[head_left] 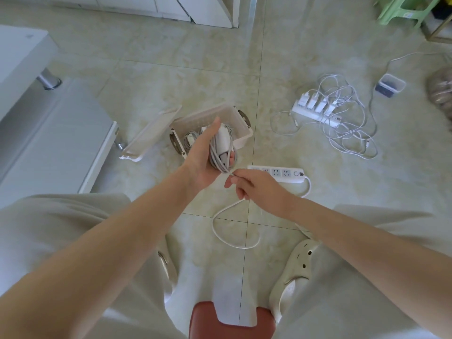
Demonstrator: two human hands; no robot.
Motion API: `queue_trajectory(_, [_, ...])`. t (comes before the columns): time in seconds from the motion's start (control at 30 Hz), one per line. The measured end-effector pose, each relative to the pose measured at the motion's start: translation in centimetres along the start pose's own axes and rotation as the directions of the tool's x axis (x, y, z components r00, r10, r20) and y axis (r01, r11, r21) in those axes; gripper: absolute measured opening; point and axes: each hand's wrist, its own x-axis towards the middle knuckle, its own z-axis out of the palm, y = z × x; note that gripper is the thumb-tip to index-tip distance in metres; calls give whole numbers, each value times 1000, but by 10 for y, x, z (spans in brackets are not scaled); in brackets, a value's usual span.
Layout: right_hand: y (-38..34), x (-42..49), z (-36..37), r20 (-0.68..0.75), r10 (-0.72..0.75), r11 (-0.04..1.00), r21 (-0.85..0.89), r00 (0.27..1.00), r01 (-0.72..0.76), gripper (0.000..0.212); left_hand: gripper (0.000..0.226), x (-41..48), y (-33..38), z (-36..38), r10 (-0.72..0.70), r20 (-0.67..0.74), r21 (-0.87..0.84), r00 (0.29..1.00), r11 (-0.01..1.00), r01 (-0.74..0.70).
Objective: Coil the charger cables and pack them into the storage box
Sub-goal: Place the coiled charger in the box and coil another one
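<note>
Cable (217, 155), grey, wound into a coil w/ its white brick (223, 139) on top, sits in the left hand (201, 162), held up in front of the box (236, 116). Left fingers curl round the coil, thumb straight up. Right hand (254, 188), just beside, pinches the cable's loose end btwn thumb & forefinger, other fingers curled. Box stands open on the tiled floor (171, 77), a 2nd coil (189, 138) inside; lid (149, 135) lies at its left. Pwr strip (281, 173) lies just beyond the right hand, its cord (221, 231) looping back toward the person's knees. Further right, another strip (315, 108) w/ plugs in it, amid a tangle of white leads (347, 135). Small tub (390, 85) beyond. Person sits on a red stool (230, 321).
</note>
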Motion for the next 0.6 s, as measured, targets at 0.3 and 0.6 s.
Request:
queue_trajectory(0.3, [-6,10,-31,89,364,661,676,927,-324,12,29,-14,21,6,64,3,-30,998,998,-64])
queue_trajectory(0.6, [-24,-4,-20,101,549,-182,983,830,0,5,41,-22,-4,17,164,37,-110,986,981,-159])
